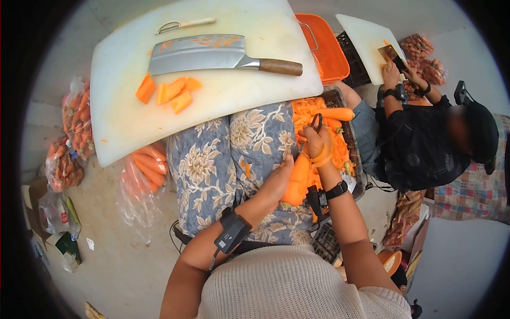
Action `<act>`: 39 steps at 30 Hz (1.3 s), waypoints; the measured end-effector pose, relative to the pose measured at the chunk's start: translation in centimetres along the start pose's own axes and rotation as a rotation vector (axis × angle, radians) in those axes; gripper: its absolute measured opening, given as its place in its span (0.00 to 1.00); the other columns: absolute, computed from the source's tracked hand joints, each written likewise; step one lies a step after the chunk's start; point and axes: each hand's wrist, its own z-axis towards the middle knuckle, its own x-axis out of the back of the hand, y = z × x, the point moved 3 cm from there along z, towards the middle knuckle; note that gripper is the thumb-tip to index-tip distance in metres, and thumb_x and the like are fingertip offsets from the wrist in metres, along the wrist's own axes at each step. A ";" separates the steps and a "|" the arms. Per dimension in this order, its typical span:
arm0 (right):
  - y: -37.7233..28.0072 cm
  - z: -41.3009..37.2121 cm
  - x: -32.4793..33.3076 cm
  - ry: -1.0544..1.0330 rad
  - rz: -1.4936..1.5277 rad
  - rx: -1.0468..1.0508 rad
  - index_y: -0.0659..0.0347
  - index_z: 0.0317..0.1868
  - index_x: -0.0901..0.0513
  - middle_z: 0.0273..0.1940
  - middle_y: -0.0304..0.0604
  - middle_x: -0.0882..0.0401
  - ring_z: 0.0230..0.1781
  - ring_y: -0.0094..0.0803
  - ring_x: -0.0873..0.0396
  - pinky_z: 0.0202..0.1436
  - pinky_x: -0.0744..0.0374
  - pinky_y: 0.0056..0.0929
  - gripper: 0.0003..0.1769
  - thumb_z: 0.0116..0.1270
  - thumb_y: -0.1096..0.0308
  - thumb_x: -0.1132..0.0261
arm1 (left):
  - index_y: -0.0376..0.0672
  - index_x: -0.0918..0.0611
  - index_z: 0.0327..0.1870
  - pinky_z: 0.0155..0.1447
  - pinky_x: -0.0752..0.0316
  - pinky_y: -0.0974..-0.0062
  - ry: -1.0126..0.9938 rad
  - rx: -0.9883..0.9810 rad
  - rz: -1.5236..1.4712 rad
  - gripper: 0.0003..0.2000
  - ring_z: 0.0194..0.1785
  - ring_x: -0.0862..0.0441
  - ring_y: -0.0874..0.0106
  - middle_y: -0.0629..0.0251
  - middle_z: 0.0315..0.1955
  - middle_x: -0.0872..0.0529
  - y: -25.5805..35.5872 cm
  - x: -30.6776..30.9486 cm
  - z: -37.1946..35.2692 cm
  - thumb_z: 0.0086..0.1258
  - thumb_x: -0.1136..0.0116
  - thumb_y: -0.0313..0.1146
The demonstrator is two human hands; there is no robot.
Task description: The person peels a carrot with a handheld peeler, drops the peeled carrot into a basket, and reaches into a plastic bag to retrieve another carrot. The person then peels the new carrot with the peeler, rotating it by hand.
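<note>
A large peeled carrot point(297, 178) lies tilted over my lap. My left hand point(279, 179) is closed around its near side, thumb up, with the other fingers partly hidden. Closed just above the carrot, my right hand point(317, 142) grips a peeler point(318, 122) whose dark loop sticks out past the fingers. An orange peel strip point(322, 155) clings to that hand. Below and beside both hands, a dark crate point(357, 159) holds a heap of peelings and another carrot point(338, 114).
A white cutting board point(212, 101) ahead bears a cleaver point(202, 55), a light-handled peeler point(186, 24) and several carrot chunks point(180, 101). Bagged carrots point(149, 167) lie left. An orange bin point(329, 50) stands at right, near a co-worker point(425, 138) cutting at another board point(366, 45).
</note>
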 end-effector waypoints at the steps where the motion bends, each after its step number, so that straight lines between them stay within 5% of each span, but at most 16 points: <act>1: -0.1 0.2 -0.1 -0.033 -0.003 -0.021 0.64 0.42 0.36 0.38 0.45 0.30 0.38 0.36 0.23 0.31 0.24 0.32 0.15 0.57 0.70 0.42 | 0.38 0.29 0.45 0.28 0.23 0.72 0.022 0.009 -0.009 0.34 0.27 0.20 0.69 0.57 0.26 0.20 0.0 0.0 0.0 0.65 0.74 0.64; 3: -0.7 0.1 -0.5 -0.069 -0.006 -0.043 0.65 0.41 0.36 0.38 0.45 0.30 0.38 0.37 0.22 0.31 0.24 0.32 0.14 0.57 0.70 0.42 | 0.38 0.29 0.45 0.28 0.23 0.72 0.047 0.018 -0.019 0.34 0.27 0.20 0.69 0.56 0.26 0.20 -0.1 0.0 0.0 0.65 0.74 0.64; 5: -1.8 -0.3 -1.0 0.025 0.112 -0.012 0.66 0.27 0.30 0.24 0.44 0.27 0.21 0.30 0.28 0.22 0.28 0.26 0.10 0.53 0.67 0.41 | 0.38 0.29 0.45 0.28 0.23 0.73 0.037 0.028 -0.008 0.33 0.27 0.20 0.69 0.56 0.26 0.20 -0.1 0.1 -0.1 0.65 0.72 0.64; 6: -1.9 0.1 -0.9 0.025 0.114 -0.010 0.66 0.27 0.30 0.24 0.44 0.27 0.21 0.30 0.28 0.22 0.28 0.26 0.10 0.53 0.67 0.41 | 0.38 0.29 0.45 0.28 0.23 0.73 0.037 0.026 -0.006 0.33 0.27 0.20 0.69 0.56 0.26 0.20 -0.1 0.1 0.0 0.65 0.72 0.64; 8: -1.1 0.8 -0.2 0.000 0.146 -0.210 0.65 0.23 0.31 0.21 0.44 0.29 0.17 0.29 0.30 0.19 0.28 0.27 0.09 0.53 0.69 0.41 | 0.39 0.29 0.46 0.27 0.24 0.74 0.000 0.001 0.001 0.33 0.26 0.20 0.69 0.56 0.26 0.21 -0.3 0.1 0.0 0.65 0.71 0.64; 15: 0.4 0.8 0.8 0.016 0.363 -0.384 0.67 0.24 0.31 0.19 0.43 0.31 0.13 0.29 0.32 0.18 0.25 0.30 0.10 0.53 0.68 0.41 | 0.41 0.29 0.47 0.26 0.24 0.74 -0.024 -0.026 0.026 0.32 0.24 0.21 0.70 0.57 0.26 0.21 0.0 -0.2 -0.3 0.65 0.71 0.64; 20: 6.7 2.1 5.0 0.174 0.340 -0.455 0.64 0.34 0.32 0.20 0.40 0.35 0.17 0.31 0.30 0.20 0.23 0.29 0.11 0.54 0.67 0.42 | 0.43 0.29 0.47 0.26 0.24 0.74 -0.108 0.000 -0.076 0.30 0.24 0.21 0.70 0.57 0.26 0.20 -0.1 0.8 -0.6 0.67 0.74 0.62; 22: 4.1 -1.7 4.6 0.244 0.234 -0.460 0.61 0.35 0.32 0.24 0.42 0.32 0.20 0.31 0.29 0.21 0.24 0.27 0.11 0.55 0.66 0.42 | 0.43 0.30 0.48 0.26 0.24 0.74 -0.105 -0.011 -0.112 0.30 0.24 0.21 0.70 0.58 0.25 0.20 -0.2 0.8 -0.5 0.68 0.75 0.61; 24: 4.7 -2.9 5.0 0.206 0.284 -0.207 0.60 0.35 0.34 0.27 0.41 0.31 0.23 0.32 0.27 0.22 0.24 0.30 0.10 0.55 0.67 0.43 | 0.43 0.30 0.49 0.26 0.24 0.74 -0.110 -0.010 -0.136 0.30 0.25 0.21 0.70 0.58 0.25 0.20 -0.3 0.6 -0.4 0.68 0.76 0.61; 25: 2.3 -4.9 4.6 0.157 0.207 -0.261 0.63 0.46 0.34 0.39 0.46 0.30 0.39 0.38 0.25 0.33 0.22 0.33 0.17 0.57 0.68 0.44 | 0.44 0.30 0.51 0.26 0.24 0.73 -0.122 -0.021 -0.132 0.31 0.26 0.21 0.70 0.58 0.27 0.20 -0.4 0.5 -0.3 0.68 0.76 0.61; 29: -4.4 -11.9 1.8 0.273 0.269 0.120 0.67 0.57 0.41 0.52 0.54 0.35 0.55 0.42 0.33 0.49 0.26 0.37 0.26 0.59 0.70 0.45 | 0.44 0.32 0.56 0.35 0.22 0.73 -0.011 -0.064 -0.127 0.31 0.35 0.20 0.70 0.58 0.38 0.21 0.4 -0.8 -1.6 0.68 0.77 0.61; 31: -6.7 -13.6 0.7 0.059 -0.047 0.308 0.71 0.62 0.50 0.59 0.56 0.44 0.64 0.43 0.44 0.60 0.35 0.37 0.33 0.61 0.71 0.46 | 0.43 0.32 0.56 0.40 0.23 0.75 -0.029 -0.121 -0.114 0.32 0.39 0.21 0.71 0.59 0.41 0.22 -0.1 -0.6 -0.8 0.68 0.77 0.60; 35: -6.4 -13.5 -1.2 -0.001 -0.193 0.373 0.73 0.61 0.47 0.57 0.56 0.41 0.58 0.41 0.38 0.60 0.36 0.35 0.32 0.61 0.70 0.45 | 0.39 0.32 0.56 0.51 0.28 0.79 0.029 -0.173 -0.060 0.31 0.50 0.24 0.72 0.61 0.47 0.24 -1.1 0.3 0.3 0.70 0.77 0.58; 39: -6.8 -12.5 -1.2 -0.025 -0.183 0.324 0.73 0.61 0.45 0.54 0.55 0.38 0.55 0.39 0.35 0.56 0.33 0.33 0.30 0.61 0.70 0.45 | 0.38 0.32 0.57 0.50 0.27 0.78 0.032 -0.249 -0.086 0.31 0.50 0.24 0.73 0.60 0.47 0.24 -1.7 0.9 1.1 0.70 0.77 0.57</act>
